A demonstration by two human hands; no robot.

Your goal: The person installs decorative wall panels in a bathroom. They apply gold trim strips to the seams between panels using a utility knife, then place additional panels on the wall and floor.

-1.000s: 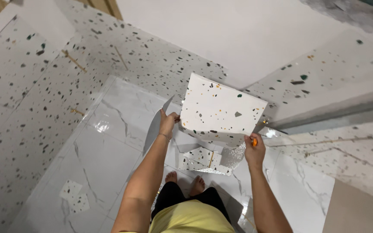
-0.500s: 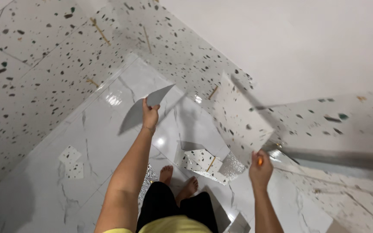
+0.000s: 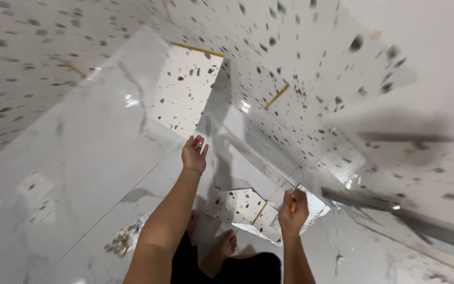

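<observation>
A white speckled tile [image 3: 185, 89] with a yellow top edge stands against the speckled wall in the corner. My left hand [image 3: 194, 154] is open just below its lower corner, fingers spread, holding nothing. My right hand [image 3: 293, 211] is lower and to the right, closed around a small orange pencil-like tool [image 3: 292, 206]. Below and between my hands, speckled tile offcuts [image 3: 243, 206] lie on the glossy marble floor [image 3: 80, 158].
My bare feet [image 3: 226, 244] stand beside the offcuts. Yellow spacers [image 3: 277, 96] stick out of the wall joints. Small rubble [image 3: 123, 240] lies on the floor at my left. A dark metal strip [image 3: 363, 201] runs along the wall base at right.
A second ago both hands held the speckled tile up in front of me. It now stands against the corner wall, and my left hand has come off it. The right hand dropped lower.
</observation>
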